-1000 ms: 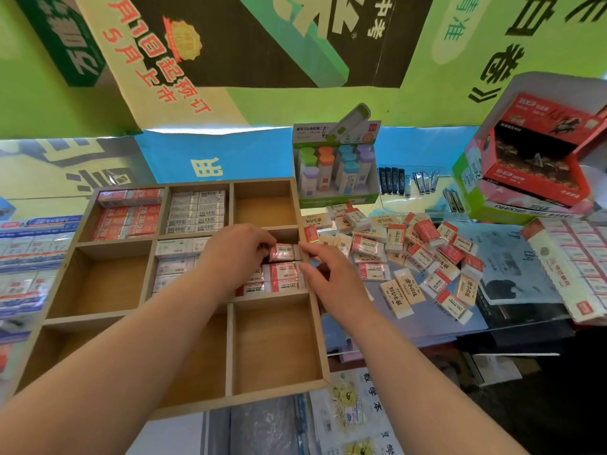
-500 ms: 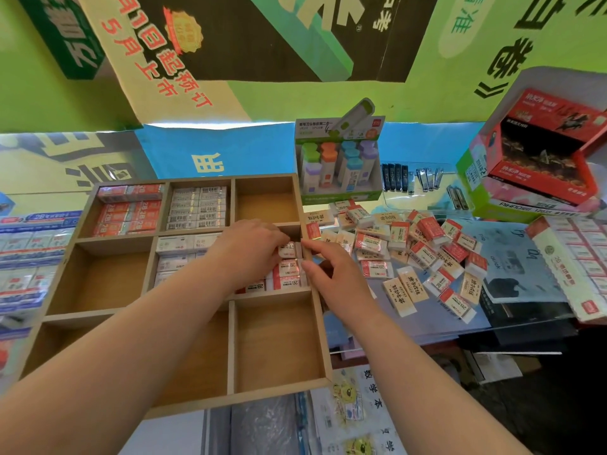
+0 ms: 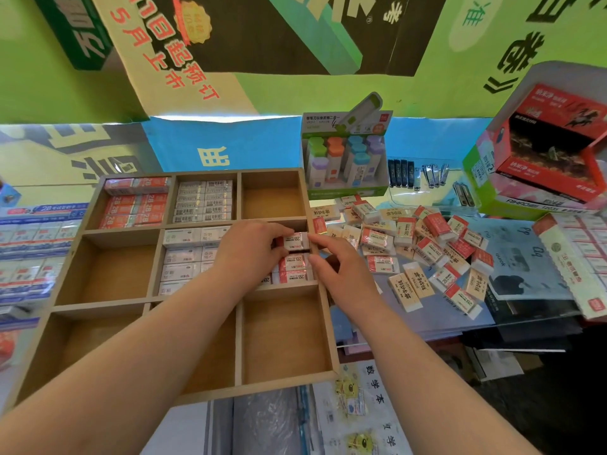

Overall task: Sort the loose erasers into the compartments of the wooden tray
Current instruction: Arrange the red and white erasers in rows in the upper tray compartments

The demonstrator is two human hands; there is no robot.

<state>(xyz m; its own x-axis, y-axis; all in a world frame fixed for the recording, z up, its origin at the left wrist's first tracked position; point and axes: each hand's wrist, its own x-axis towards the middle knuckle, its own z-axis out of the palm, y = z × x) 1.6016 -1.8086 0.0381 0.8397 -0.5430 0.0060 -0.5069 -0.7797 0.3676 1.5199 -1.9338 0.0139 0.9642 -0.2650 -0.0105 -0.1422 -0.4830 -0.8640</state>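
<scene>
The left hand [image 3: 253, 252] pinches a 2B eraser [image 3: 294, 242] lying left-right in the wooden tray's [image 3: 262, 387] right-middle compartment, the right hand's [image 3: 345, 277] straight fingers touching its right end.

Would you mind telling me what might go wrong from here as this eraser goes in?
The 2B eraser gripped by the left hand sits high beside the wooden tray's right wall; it might tip out. The loose pile mixes red 2B and beige erasers, so missorting is possible.
</scene>
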